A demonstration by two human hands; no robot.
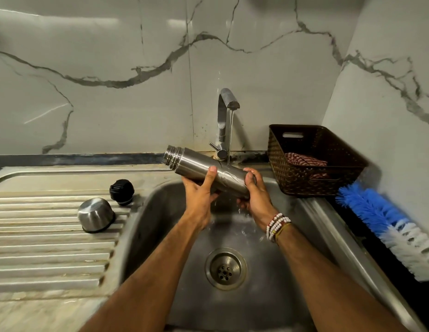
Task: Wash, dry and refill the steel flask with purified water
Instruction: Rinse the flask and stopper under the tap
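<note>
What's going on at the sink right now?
A person is rinsing the steel flask under the running tap. The left hand grips its middle, the right hand its base, holding it tilted over the sink with the open mouth up-left. The steel cup and black stopper sit on the drainboard. Drying and refilling are not yet done.

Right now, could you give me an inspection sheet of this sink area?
Surface: wet stainless steel sink with a ribbed draining board on its left.
Job's things: open cylindrical steel flask held tilted under the running chrome tap; round black stopper and domed steel cup lid rest on the draining board.
Clutter: blue-and-white bristle brush; brown woven plastic basket holding a red striped cloth.
Hands: left hand grips the flask's middle; right hand grips its base end.
Cables: nothing seen.
Surroundings: white marble-patterned wall tiles.
</note>
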